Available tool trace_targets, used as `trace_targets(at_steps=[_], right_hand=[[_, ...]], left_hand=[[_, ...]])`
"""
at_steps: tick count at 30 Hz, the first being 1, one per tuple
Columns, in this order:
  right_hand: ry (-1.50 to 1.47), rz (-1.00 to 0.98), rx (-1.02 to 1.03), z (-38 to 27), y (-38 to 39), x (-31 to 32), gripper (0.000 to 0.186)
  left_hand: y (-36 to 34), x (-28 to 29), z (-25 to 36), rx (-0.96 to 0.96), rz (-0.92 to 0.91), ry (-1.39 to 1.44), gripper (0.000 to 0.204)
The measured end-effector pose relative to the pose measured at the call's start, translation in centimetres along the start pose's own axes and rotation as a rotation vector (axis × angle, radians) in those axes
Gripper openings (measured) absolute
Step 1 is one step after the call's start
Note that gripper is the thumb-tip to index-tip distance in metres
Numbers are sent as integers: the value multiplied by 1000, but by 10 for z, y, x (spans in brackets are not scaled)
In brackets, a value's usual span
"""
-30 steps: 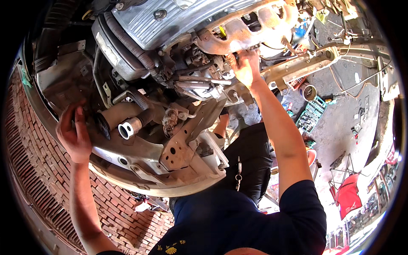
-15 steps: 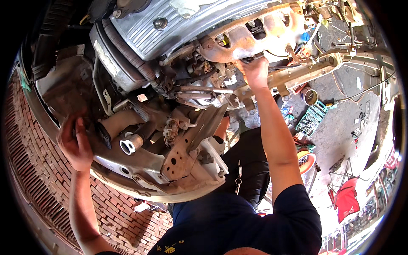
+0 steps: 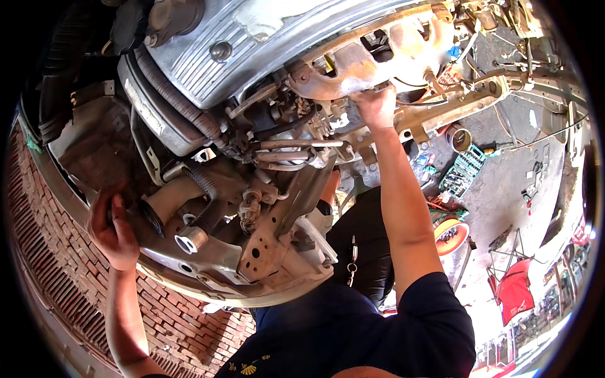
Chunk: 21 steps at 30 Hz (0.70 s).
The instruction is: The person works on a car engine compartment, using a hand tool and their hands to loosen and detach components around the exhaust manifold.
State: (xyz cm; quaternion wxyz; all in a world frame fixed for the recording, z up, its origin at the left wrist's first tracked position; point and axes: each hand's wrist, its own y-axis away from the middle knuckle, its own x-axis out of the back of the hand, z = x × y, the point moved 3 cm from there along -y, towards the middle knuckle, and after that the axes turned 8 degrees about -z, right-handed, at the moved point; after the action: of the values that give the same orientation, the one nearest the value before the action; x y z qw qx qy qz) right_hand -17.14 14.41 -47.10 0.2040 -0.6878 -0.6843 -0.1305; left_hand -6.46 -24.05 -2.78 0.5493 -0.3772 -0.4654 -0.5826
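Ribbed valve cover (image 3: 252,44): cast metal, dull silver, grimy. Heat shield (image 3: 372,57): thin sheet metal, rust-stained, matt, touched by right hand (image 3: 377,106). Bracket (image 3: 268,249): rusty, rough steel. Hoses (image 3: 211,214): black rubber, matt. Paving (image 3: 57,252) near left hand (image 3: 113,227): rough red brick.
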Motion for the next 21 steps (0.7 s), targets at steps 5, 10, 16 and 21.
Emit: trace_targets(at_steps=[5, 10, 16, 21], right_hand=[[-203, -243, -101, -41, -15, 0, 60], [-236, -246, -152, -37, -10, 0, 44], [9, -151, -108, -20, 22, -26, 68], [-367, -165, -200, -42, -6, 6, 54]], left_hand=[[-1, 5, -3, -29, -34, -86, 28], [-3, 5, 2, 45, -78, -82, 28], [-2, -5, -2, 1, -20, -17, 31], [18, 14, -27, 95, -95, 57, 41]])
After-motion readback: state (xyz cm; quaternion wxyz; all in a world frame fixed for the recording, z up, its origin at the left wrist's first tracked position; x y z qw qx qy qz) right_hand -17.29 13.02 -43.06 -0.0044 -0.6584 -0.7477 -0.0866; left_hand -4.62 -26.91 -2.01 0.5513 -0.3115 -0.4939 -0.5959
